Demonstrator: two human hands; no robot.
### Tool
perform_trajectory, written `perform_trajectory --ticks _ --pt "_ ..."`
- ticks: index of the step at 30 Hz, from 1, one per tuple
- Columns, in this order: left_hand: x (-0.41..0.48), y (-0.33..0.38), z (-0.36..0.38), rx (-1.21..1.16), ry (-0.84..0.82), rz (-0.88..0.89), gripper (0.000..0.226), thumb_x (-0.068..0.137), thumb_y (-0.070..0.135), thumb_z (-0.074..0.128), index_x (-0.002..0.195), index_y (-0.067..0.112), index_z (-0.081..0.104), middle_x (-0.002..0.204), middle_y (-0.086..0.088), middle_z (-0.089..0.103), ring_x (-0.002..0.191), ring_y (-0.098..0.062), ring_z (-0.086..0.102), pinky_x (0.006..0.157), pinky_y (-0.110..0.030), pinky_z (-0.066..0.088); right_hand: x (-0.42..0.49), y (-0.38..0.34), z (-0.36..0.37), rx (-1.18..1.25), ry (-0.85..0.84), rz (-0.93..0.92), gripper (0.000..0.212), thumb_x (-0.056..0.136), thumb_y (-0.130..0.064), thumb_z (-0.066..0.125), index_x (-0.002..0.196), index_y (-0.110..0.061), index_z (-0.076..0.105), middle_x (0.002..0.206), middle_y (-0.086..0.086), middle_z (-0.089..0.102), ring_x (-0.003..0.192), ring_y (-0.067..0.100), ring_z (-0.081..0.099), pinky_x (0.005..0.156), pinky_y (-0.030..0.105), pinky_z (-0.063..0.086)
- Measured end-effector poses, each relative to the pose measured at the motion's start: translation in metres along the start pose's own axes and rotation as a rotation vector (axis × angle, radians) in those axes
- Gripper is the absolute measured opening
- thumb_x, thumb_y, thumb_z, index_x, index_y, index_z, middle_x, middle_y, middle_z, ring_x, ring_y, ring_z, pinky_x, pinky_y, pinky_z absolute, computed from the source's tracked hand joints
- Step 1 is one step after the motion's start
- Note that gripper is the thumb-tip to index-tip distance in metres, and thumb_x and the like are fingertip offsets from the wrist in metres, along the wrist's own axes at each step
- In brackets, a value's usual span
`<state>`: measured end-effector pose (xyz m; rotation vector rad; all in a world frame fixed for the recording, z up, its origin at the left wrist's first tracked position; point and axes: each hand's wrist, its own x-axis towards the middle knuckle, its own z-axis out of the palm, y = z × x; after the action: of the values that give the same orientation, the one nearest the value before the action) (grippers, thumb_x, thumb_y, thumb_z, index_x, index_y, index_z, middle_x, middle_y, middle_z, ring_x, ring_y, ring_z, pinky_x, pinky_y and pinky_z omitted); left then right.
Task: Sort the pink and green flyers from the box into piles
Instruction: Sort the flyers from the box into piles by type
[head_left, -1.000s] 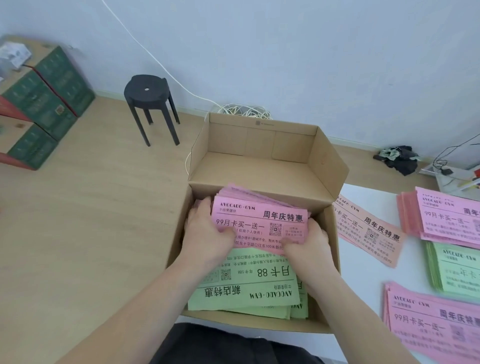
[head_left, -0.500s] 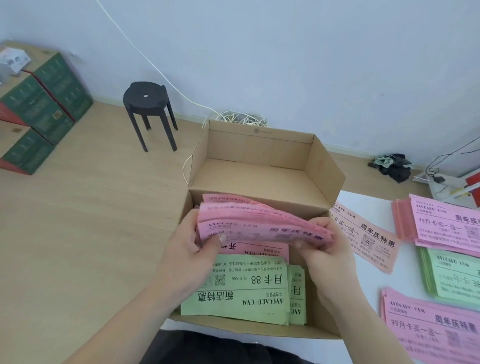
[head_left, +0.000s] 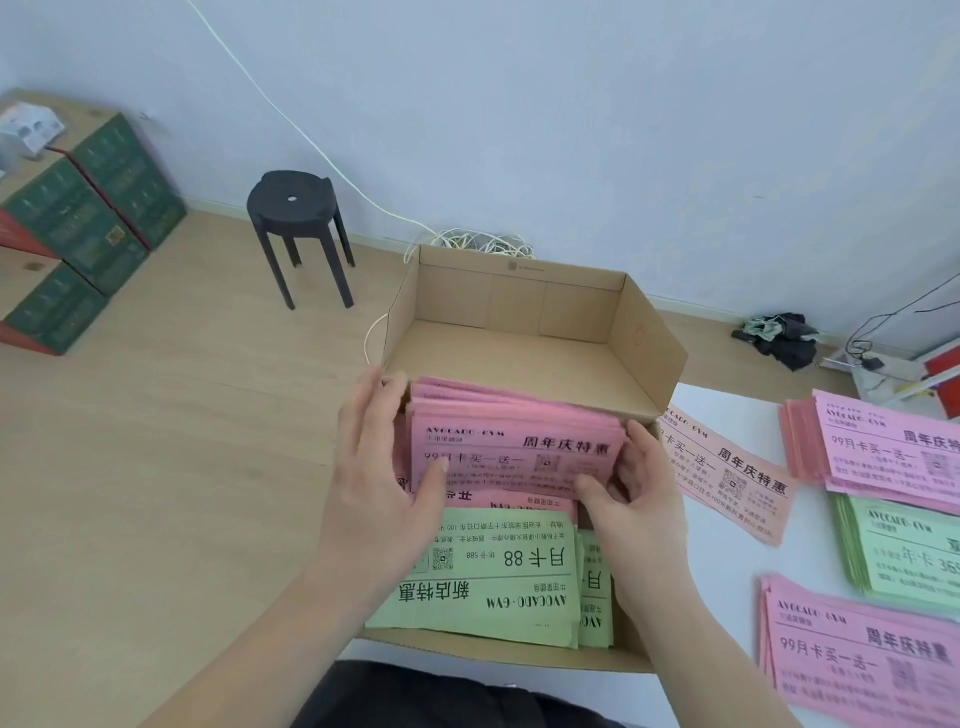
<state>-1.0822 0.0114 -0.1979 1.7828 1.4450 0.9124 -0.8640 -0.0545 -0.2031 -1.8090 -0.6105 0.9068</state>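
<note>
My left hand (head_left: 384, 483) and right hand (head_left: 641, 499) grip a pink paper flyer stack (head_left: 519, 441) at the brown cardboard box's (head_left: 519, 353) far wall (I'd lift level).

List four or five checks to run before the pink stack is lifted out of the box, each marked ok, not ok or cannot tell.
1. Left hand grips the pink stack: ok.
2. Right hand grips its other end: ok.
3. Stack is all pink: cannot tell, only top sheet and edges show.
4. Green flyers lie below in the box, ungripped: ok.
5. A pink pile lies on the table: ok.
</note>
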Motion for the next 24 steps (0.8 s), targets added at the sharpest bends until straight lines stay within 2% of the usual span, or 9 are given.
perform_trajectory --ticks 2,5,7,11,15,19,21,22,24 --pt "0.002 -0.005 0.001 0.149 0.030 0.211 0.064 0.085 0.010 0.079 0.144 0.016 0.055 0.147 0.005 0.046 0.137 -0.014 0.046 0.115 -0.028 0.040 -0.001 0.000 0.000 0.021 -0.001 -0.023 0.073 0.090 0.014 0.065 0.145 -0.031 0.048 0.131 -0.019 0.064 0.118 -0.008 0.062 0.100 0.019 0.051" --pt "0.024 -0.011 0.013 0.394 -0.184 0.418 0.046 0.084 0.016 0.079 0.129 0.014 0.067 0.136 0.000 0.058 0.129 -0.023 0.049 0.109 -0.045 0.047 0.001 -0.001 0.000 -0.004 0.013 -0.043 0.067 0.090 0.015 0.062 0.133 -0.037 0.054 0.124 -0.020 0.067 0.114 -0.008 0.064 0.096 0.022 0.056" --pt "0.041 -0.004 0.018 0.518 -0.289 0.403 0.054 0.081 0.019 0.080 0.132 0.017 0.063 0.137 0.002 0.054 0.128 -0.021 0.044 0.108 -0.045 0.047 0.003 0.000 0.001 -0.016 0.020 -0.037 0.069 0.091 0.013 0.062 0.137 -0.038 0.053 0.125 -0.018 0.067 0.115 -0.005 0.064 0.096 0.026 0.057" --pt "0.055 0.002 0.022 0.673 -0.329 0.426 0.064 0.076 0.029 0.080 0.136 0.024 0.056 0.130 0.007 0.053 0.119 -0.019 0.046 0.104 -0.041 0.045 0.008 0.002 0.001 -0.036 -0.016 -0.045 0.072 0.090 0.013 0.062 0.141 -0.037 0.053 0.128 -0.014 0.066 0.119 0.002 0.064 0.098 0.030 0.057" --pt "0.055 -0.005 0.027 0.730 -0.350 0.435 0.062 0.076 0.035 0.080 0.132 0.026 0.055 0.125 0.007 0.052 0.120 -0.022 0.042 0.102 -0.042 0.038 0.010 -0.003 -0.001 -0.095 -0.065 -0.069 0.079 0.088 0.013 0.066 0.144 -0.039 0.049 0.124 -0.013 0.063 0.111 -0.010 0.061 0.085 0.011 0.055" --pt "0.060 -0.006 0.029 0.701 -0.378 0.489 0.044 0.072 0.030 0.083 0.111 0.031 0.062 0.104 0.011 0.053 0.106 -0.019 0.043 0.093 -0.042 0.038 0.019 -0.004 -0.008 -0.305 -0.135 -0.126 0.087 0.084 -0.006 0.077 0.148 -0.053 0.041 0.130 -0.012 0.051 0.119 0.002 0.056 0.090 0.023 0.057" --pt "0.060 -0.006 0.030 0.668 -0.420 0.524 0.046 0.071 0.025 0.084 0.111 0.032 0.062 0.100 0.013 0.056 0.101 -0.018 0.046 0.096 -0.043 0.041 0.021 -0.011 -0.013 -0.374 -0.185 -0.155 0.085 0.086 -0.007 0.076 0.150 -0.050 0.040 0.129 -0.011 0.045 0.118 0.004 0.053 0.081 0.012 0.054" --pt "0.059 -0.006 0.030 0.665 -0.439 0.533 0.050 0.072 0.024 0.084 0.116 0.032 0.061 0.102 0.013 0.058 0.101 -0.018 0.046 0.097 -0.043 0.042 0.020 -0.015 -0.014 -0.419 -0.206 -0.189 0.082 0.087 -0.007 0.075 0.150 -0.047 0.041 0.130 -0.010 0.043 0.118 0.005 0.051 0.082 0.010 0.052" --pt "0.053 -0.006 0.029 0.661 -0.417 0.564 0.056 0.071 0.023 0.083 0.122 0.031 0.060 0.102 0.011 0.057 0.097 -0.019 0.047 0.088 -0.041 0.047 0.018 -0.016 -0.016 -0.579 -0.206 -0.321 0.073 0.088 -0.007 0.072 0.147 -0.044 0.049 0.140 -0.007 0.038 0.129 0.009 0.045 0.102 0.020 0.049"
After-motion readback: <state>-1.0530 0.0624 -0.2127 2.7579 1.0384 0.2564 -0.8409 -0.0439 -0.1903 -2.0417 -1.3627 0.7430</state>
